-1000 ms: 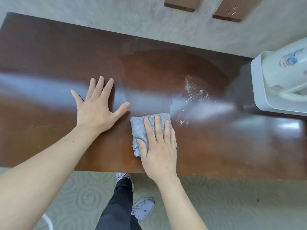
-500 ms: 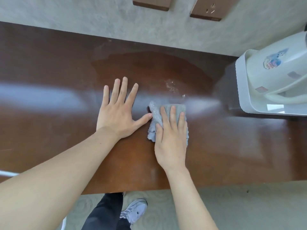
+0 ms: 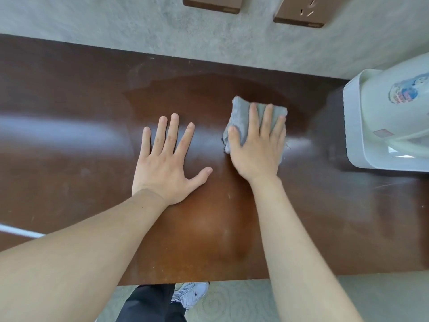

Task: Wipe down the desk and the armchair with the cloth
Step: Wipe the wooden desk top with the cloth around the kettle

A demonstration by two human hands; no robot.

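At the bottom edge of the frame, a dark trouser leg (image 3: 151,303) and a white sneaker (image 3: 191,295) stood on pale patterned carpet (image 3: 243,300), just below the near edge of the desk (image 3: 69,182). Both bare forearms reached up from the lower corners over the glossy brown desk top.

Centre frame: the left hand (image 3: 163,166) lay flat on the wood, palm down, fingers straight and spread, thumb angled out to the right. It held nothing.

Right of centre, slightly higher: the right hand (image 3: 257,149) lay palm down on the folded grey cloth (image 3: 240,117), fingers straight and close together, pressing it to the desk. No curl around the cloth could be seen; cloth edges showed beyond the fingertips and past the thumb on the left. The two hands were apart.

Around the cloth, a darker rounded patch (image 3: 185,94) marked the surface.

Right edge: a white appliance (image 3: 380,126) with a coloured sticker stood on the desk.

Top of frame: grey textured wall (image 3: 139,31) with two brown wall plates (image 3: 299,15), the right one a socket.
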